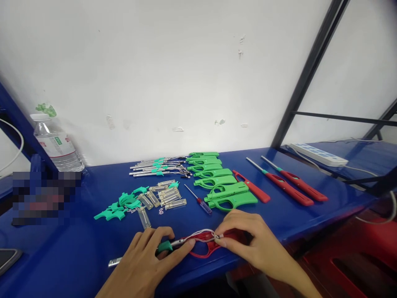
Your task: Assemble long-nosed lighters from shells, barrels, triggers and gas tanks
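My left hand (pixel 149 258) lies over a metal tube with a green collar (pixel 164 246) and presses it down onto a red lighter shell half (pixel 207 245) at the near edge of the blue table (pixel 74 256). My right hand (pixel 248 240) pinches a thin white wire (pixel 201 234) and a small part at the shell's middle. Both hands are closed on these parts. Farther back lie several green shell halves (pixel 217 182) in a row, several metal tube assemblies (pixel 158 167), clear gas tanks (pixel 164 196) and green trigger pieces (pixel 120 205).
A red-handled small screwdriver (pixel 200 200) lies mid-table. A loose red shell half (pixel 252 187) and two finished red lighters (pixel 291 184) rest to the right. A water bottle (pixel 57 145) stands back left, a white power strip (pixel 319 154) back right, and a phone (pixel 8 258) at the left edge.
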Demonstrator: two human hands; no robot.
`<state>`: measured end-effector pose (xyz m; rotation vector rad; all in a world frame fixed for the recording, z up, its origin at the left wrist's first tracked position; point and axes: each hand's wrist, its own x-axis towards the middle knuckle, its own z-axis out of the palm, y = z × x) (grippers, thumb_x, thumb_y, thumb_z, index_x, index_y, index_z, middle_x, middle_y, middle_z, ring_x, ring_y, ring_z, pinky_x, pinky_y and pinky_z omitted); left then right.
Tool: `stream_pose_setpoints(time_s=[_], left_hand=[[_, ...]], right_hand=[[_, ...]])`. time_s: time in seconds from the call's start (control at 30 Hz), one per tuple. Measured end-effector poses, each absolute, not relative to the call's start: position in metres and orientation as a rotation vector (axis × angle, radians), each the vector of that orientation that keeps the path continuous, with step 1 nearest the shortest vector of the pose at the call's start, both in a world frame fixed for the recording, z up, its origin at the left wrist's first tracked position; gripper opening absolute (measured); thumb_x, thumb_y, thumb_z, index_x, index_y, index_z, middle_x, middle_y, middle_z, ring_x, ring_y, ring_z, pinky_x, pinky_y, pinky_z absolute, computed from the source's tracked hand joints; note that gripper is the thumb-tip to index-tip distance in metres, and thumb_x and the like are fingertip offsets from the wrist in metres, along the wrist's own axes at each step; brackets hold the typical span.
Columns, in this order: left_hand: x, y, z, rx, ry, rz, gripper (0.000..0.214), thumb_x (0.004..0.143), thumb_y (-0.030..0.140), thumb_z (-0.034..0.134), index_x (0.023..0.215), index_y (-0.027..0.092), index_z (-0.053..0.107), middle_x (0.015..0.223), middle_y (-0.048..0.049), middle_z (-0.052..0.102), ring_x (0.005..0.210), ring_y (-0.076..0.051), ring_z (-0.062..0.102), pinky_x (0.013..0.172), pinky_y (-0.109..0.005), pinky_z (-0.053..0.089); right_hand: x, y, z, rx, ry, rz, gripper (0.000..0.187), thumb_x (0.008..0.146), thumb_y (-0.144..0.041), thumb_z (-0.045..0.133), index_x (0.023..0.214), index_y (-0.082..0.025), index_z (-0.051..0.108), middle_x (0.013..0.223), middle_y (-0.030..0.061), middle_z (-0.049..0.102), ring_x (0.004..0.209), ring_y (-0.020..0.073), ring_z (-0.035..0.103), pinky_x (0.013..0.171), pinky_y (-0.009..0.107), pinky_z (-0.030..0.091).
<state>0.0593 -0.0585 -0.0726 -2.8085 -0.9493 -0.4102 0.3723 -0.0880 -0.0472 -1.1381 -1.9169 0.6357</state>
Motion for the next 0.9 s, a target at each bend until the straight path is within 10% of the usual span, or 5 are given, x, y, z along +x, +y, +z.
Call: stream_pose_setpoints(time_s=[0.9], left_hand=[[0.0631,-0.0572,-0.0703,-2.769,-0.909,-0.454,0.107,0.074,-0.008,0.047,0.164,0.049,0.039,0.128,-0.0054,0.064,0.105,-0.026,0.064,0.092,-0.039,0.056]], right_hand=[[0.3733,-0.0927,-0.0470,-1.150,-2.204,0.458,0.052,0.106,-0.007,0.041,0.132,-0.038,0.075,0.103,0.0044,0.055,0.092,0.0196,0.058,0.079,0.032,0.046]])
